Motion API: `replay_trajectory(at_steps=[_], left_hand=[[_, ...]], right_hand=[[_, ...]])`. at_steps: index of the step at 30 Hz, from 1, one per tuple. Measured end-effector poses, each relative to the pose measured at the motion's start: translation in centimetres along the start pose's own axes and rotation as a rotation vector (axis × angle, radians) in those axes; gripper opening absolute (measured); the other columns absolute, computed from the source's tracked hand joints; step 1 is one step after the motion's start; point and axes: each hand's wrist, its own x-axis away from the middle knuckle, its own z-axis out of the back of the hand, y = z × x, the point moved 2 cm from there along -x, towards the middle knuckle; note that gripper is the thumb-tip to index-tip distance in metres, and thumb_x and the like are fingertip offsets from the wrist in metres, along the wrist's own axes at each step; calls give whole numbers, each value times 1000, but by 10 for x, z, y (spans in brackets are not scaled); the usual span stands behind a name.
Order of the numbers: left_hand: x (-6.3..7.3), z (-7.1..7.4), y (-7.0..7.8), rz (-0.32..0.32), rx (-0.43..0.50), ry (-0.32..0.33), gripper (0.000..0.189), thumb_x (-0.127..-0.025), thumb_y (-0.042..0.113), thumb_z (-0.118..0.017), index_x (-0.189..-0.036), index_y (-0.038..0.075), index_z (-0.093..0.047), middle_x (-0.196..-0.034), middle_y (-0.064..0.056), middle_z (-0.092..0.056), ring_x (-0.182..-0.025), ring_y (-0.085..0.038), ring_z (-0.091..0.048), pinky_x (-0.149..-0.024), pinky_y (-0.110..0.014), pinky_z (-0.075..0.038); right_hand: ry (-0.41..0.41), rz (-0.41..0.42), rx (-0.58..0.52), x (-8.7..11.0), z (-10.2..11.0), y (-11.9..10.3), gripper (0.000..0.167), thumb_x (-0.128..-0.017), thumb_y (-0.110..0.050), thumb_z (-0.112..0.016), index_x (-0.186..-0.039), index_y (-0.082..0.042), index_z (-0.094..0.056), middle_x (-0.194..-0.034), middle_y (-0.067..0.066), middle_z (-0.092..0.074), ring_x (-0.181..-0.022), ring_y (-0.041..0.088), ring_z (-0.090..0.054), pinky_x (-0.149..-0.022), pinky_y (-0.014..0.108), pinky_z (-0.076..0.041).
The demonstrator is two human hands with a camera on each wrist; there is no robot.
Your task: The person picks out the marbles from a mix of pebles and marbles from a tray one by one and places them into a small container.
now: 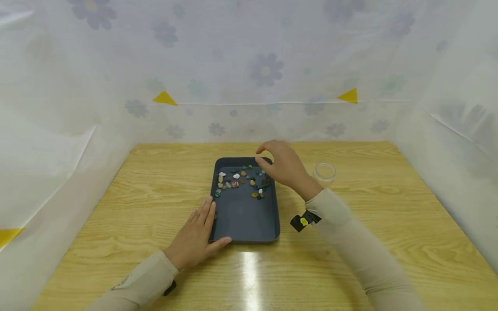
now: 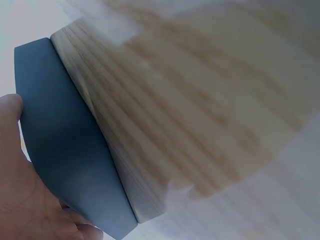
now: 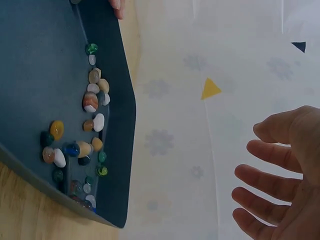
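Note:
A dark grey rectangular tray [image 1: 245, 222] lies on the table. Smooth pebbles [image 1: 236, 176] and glass marbles [image 3: 91, 49] are scattered over its far half, some pale, others orange, green or dark blue. My left hand [image 1: 194, 237] rests against the tray's left side with straight fingers, its thumb at the near edge. In the left wrist view the tray's outer wall [image 2: 60, 135] shows beside that hand. Above the far right corner hovers my right hand [image 1: 285, 164]. Its fingers [image 3: 267, 182] are loosely bent and apart, with nothing between them in the right wrist view.
A clear round glass or plastic container [image 1: 324, 172] stands right of the tray, near my right forearm. The wooden table [image 1: 155, 181] is enclosed by pale flowered sheets [image 1: 233, 56] at the back and sides. Yellow triangles [image 1: 165, 98] mark the back sheet.

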Motion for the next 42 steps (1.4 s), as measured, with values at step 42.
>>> replay_trajectory(at_steps=[42], left_hand=[[0,-4,-4,-3,14,6,97,-90,67,-43,-149,-6,-19,-157,-21,-10,-144,-33,-13,-113,-52,-22]], right_hand=[[-421,122,2,-22,-139,-14,23,-92,-22,-66,-112,-13,-68,-110,2,-66,-101,18,-60,-93,40,-45]])
